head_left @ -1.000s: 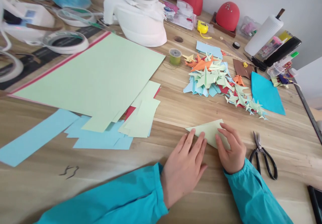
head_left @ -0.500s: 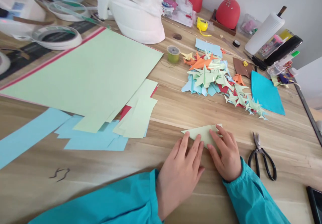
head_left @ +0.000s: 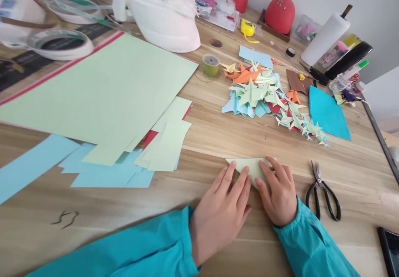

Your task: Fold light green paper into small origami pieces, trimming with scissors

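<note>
A pale green sheet of paper (head_left: 252, 166), folded to a triangular shape, lies on the wooden table under both hands. My left hand (head_left: 220, 208) rests on its left part with fingers stretched and spread. On the right part, my right hand (head_left: 278, 187) has bent fingers and thumb on the paper, holding it; they cover its right end. Black-handled scissors (head_left: 318, 183) lie right of my right hand, blades slightly apart. Beyond the hands sits a pile of folded paper stars (head_left: 252, 93) in green, orange, blue and red.
To the left lie a large green sheet (head_left: 102, 86), green strips (head_left: 168, 148) and blue strips (head_left: 102, 173). Behind them stand a thread spool (head_left: 211, 66) and a white shoe-like form (head_left: 162, 23). A turquoise square (head_left: 328, 111) lies at right; a dark phone-like object (head_left: 388, 250) at the edge.
The folded paper has turned slightly, its right end coming toward me so the far edge is more level. Both hands stay on it. The whole view has shifted a little.
</note>
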Available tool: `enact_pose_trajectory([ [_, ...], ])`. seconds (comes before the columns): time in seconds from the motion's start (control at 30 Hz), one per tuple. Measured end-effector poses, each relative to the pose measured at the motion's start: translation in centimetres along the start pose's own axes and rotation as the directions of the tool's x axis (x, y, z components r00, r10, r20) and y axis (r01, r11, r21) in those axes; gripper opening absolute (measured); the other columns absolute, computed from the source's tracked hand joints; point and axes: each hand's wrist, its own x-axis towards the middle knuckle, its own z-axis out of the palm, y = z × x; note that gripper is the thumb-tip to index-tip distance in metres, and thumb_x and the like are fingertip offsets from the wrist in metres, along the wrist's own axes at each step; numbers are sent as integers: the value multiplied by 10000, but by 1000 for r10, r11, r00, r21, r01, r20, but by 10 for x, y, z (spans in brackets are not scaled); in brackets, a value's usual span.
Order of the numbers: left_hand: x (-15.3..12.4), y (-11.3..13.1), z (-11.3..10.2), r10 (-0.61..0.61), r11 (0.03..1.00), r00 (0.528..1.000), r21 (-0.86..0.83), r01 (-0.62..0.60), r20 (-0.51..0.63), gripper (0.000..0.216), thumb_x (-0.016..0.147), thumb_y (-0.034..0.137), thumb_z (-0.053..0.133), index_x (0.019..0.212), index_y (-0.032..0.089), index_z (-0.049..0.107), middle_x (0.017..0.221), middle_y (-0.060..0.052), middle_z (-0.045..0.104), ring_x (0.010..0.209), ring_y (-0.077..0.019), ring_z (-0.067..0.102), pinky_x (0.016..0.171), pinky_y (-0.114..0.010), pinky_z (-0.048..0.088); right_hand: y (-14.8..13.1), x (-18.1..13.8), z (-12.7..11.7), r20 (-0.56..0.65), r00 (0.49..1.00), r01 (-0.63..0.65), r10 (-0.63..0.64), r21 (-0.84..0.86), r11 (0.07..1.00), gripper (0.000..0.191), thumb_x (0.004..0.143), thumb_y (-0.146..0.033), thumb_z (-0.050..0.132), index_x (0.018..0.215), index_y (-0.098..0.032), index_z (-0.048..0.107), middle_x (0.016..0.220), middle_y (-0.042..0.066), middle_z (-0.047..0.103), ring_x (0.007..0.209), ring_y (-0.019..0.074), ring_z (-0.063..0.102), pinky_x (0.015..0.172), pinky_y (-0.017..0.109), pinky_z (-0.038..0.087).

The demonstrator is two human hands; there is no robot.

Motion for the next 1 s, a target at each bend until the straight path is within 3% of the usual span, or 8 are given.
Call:
enact_pose_trajectory([
  [0.17, 1, -3, 2, 27, 999, 1000, -45, -27, 0, 495, 861, 422, 437, 1228, 111, 557, 1353, -126, 477, 1314, -352, 302, 1038, -454, 311, 4, -1, -2, 14, 1000, -29, 28, 43, 999, 308, 863, -291, 489, 1109, -144, 603, 1213, 156, 530, 908, 252, 530, 816, 449, 493],
  [0.4, 13, -19, 4, 139, 986, 990, -95, -136, 27, 509, 874, 421, 422, 1248, 94, 528, 1367, -144, 452, 1319, -340, 294, 1062, -442, 287, 8, -2, 0, -12, 998, -61, 61, -11, 998, 323, 863, -287, 489, 1132, -134, 584, 1230, 166, 519, 989, 286, 510, 845, 471, 467],
  [0.6, 15, -18, 6, 102, 993, 994, -55, -104, -32, 462, 876, 383, 432, 1207, 89, 566, 1320, -133, 506, 1277, -342, 355, 1033, -453, 312, 8, -3, -1, -19, 993, -112, 113, 47, 993, 295, 877, -280, 461, 1094, -148, 612, 1221, 155, 527, 975, 267, 518, 844, 459, 470],
  [1.0, 15, -14, 2, 38, 999, 998, -9, -38, 47, 484, 875, 438, 417, 1238, 153, 561, 1353, -70, 488, 1259, -344, 366, 978, -449, 349, 4, -3, -2, 14, 987, -162, 161, 70, 984, 316, 872, -275, 469, 1133, -141, 588, 1235, 155, 504, 1000, 264, 499, 849, 465, 470],
])
